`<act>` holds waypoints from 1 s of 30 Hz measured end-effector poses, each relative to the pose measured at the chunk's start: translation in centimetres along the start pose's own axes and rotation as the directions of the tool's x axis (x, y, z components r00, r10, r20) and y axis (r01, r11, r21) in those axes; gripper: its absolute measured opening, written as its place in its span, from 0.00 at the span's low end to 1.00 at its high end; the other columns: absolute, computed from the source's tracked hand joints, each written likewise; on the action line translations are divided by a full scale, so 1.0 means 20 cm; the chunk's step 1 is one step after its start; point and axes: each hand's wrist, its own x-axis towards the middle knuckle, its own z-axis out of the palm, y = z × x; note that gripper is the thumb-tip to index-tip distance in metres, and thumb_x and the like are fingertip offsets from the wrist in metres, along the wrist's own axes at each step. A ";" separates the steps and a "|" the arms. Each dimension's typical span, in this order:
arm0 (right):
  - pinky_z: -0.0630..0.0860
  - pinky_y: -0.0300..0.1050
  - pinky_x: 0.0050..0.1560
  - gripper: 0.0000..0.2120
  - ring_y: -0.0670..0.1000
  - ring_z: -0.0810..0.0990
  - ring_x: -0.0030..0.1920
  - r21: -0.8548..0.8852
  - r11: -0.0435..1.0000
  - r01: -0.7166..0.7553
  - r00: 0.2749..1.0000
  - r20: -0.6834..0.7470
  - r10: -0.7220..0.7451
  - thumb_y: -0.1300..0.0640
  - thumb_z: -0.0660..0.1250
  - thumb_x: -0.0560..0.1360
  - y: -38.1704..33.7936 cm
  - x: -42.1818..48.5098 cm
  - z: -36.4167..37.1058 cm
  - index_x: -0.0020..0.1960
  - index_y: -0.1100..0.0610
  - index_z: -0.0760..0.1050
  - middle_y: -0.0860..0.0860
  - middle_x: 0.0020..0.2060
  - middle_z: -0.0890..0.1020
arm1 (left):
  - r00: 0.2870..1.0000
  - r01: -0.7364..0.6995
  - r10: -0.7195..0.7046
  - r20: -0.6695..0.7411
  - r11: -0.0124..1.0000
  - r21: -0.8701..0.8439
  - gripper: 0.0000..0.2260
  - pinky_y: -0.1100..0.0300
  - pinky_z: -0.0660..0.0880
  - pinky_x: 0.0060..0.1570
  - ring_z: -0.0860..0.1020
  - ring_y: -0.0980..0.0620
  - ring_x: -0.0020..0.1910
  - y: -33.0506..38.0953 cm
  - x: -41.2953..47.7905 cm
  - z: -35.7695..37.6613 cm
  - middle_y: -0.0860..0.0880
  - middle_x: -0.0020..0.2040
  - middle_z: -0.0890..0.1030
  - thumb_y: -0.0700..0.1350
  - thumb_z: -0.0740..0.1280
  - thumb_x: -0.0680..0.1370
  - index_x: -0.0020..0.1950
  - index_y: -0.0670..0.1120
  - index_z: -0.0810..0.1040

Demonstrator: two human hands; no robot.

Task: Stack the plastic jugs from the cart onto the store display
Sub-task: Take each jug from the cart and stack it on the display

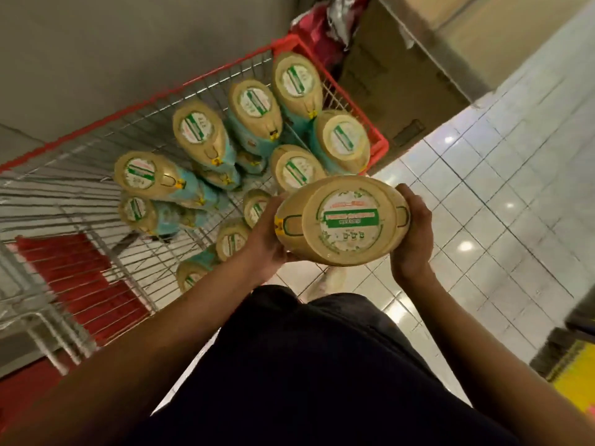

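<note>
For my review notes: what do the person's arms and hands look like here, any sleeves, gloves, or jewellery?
Both forearms are bare from the frame edge to the wrists, with no sleeves in view. The left hand and right hand wear no gloves; no watch, rings or bracelets are visible. Dark clothing shows below, between the arms.

Two bare forearms, no sleeves reaching the wrists, lead to a left hand (267, 243) and right hand (410, 239) free of rings, watch or gloves. A dark, near-black garment (322, 365) covers the torso; one pale shoe (325, 283) shows below.
</note>
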 end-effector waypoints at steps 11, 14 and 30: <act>0.67 0.39 0.35 0.20 0.45 0.68 0.35 -0.035 0.992 -0.125 0.976 -0.181 0.117 0.54 0.48 0.88 0.28 -0.21 -1.09 0.40 0.61 0.67 0.47 0.31 0.71 | 0.990 0.058 -0.097 0.104 0.943 0.328 0.20 0.43 0.83 0.46 0.83 0.43 0.55 -0.47 0.06 0.95 0.46 0.54 0.87 0.63 0.60 0.80 0.55 0.52 0.87; 0.67 0.39 0.35 0.20 0.45 0.69 0.34 -0.036 0.987 -0.155 0.955 -0.260 0.140 0.62 0.48 0.89 0.35 -0.22 -1.34 0.41 0.63 0.68 0.52 0.31 0.72 | 0.983 0.071 -0.132 0.124 0.910 0.408 0.24 0.36 0.80 0.53 0.80 0.37 0.61 -0.55 0.11 1.22 0.40 0.63 0.83 0.60 0.55 0.85 0.68 0.46 0.80; 0.70 0.39 0.37 0.22 0.47 0.72 0.36 0.128 0.977 -0.169 0.845 -0.492 0.211 0.49 0.50 0.84 0.50 0.40 -2.45 0.41 0.63 0.70 0.52 0.32 0.75 | 0.952 0.116 -0.259 0.160 0.793 0.598 0.21 0.39 0.82 0.47 0.83 0.39 0.56 -0.58 0.81 2.58 0.40 0.61 0.84 0.61 0.64 0.78 0.62 0.50 0.84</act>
